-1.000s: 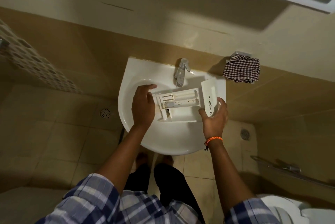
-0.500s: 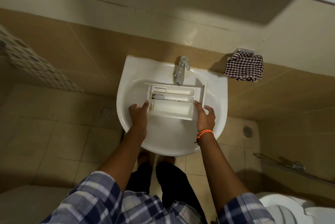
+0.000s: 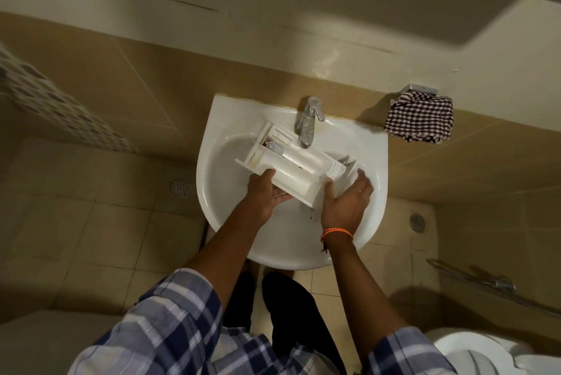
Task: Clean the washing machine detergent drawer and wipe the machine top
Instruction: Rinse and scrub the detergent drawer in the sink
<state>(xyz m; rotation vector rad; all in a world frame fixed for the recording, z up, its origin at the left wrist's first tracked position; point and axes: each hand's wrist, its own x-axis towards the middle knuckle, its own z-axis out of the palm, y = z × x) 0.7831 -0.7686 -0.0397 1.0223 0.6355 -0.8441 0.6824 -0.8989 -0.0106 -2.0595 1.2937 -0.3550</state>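
Note:
The white plastic detergent drawer [image 3: 291, 163] is held tilted over the bowl of a white wash basin [image 3: 224, 223], its compartments facing up and its far end under the chrome tap [image 3: 308, 121]. My left hand [image 3: 264, 194] grips the drawer's near left side, thumb on top and fingers underneath. My right hand [image 3: 346, 203] holds the drawer's front panel end at the right, fingers blurred. An orange thread band is on the right wrist.
A black-and-white checked cloth [image 3: 420, 121] hangs on a wall holder right of the basin. Floor drains [image 3: 179, 186] lie left and right on the tiled floor. A toilet [image 3: 485, 353] is at the lower right, with a metal hose fitting above it.
The drawer turned from lying level across the basin to a diagonal tilt, its far end now under the tap. Both hands shifted their grip along with it.

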